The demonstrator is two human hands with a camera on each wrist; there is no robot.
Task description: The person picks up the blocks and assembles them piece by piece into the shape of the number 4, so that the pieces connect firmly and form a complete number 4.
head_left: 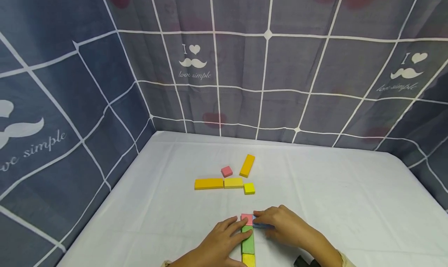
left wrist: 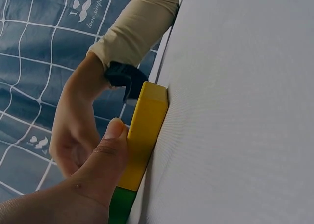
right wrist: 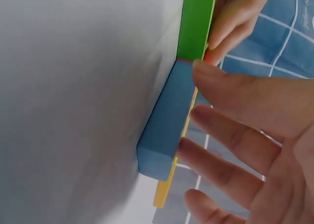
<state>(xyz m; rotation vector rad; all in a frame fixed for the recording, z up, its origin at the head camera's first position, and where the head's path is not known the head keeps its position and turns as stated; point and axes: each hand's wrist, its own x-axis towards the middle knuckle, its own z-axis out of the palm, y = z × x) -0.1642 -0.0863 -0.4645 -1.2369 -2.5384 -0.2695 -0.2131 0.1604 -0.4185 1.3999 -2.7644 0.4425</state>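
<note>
On the white cloth, a pink block (head_left: 246, 217), a green block (head_left: 248, 242) and a yellow block (head_left: 249, 260) form a line running toward the person. My left hand (head_left: 221, 240) lies along this line, fingertips on the pink and green blocks. Its thumb touches the yellow block's edge in the left wrist view. A long blue block (right wrist: 164, 111) extends rightward from beside the pink one. My right hand (head_left: 285, 224) pinches the blue block near its inner end; the fingers partly cover it from above.
Farther back lie two orange-yellow bars (head_left: 209, 184) (head_left: 247, 166), a pale yellow block (head_left: 233, 183), a small yellow cube (head_left: 249, 188) and a small pink block (head_left: 226, 171). A dark object (head_left: 303, 261) shows beside the right forearm. Grey checked curtains (head_left: 241, 61) hang behind the table.
</note>
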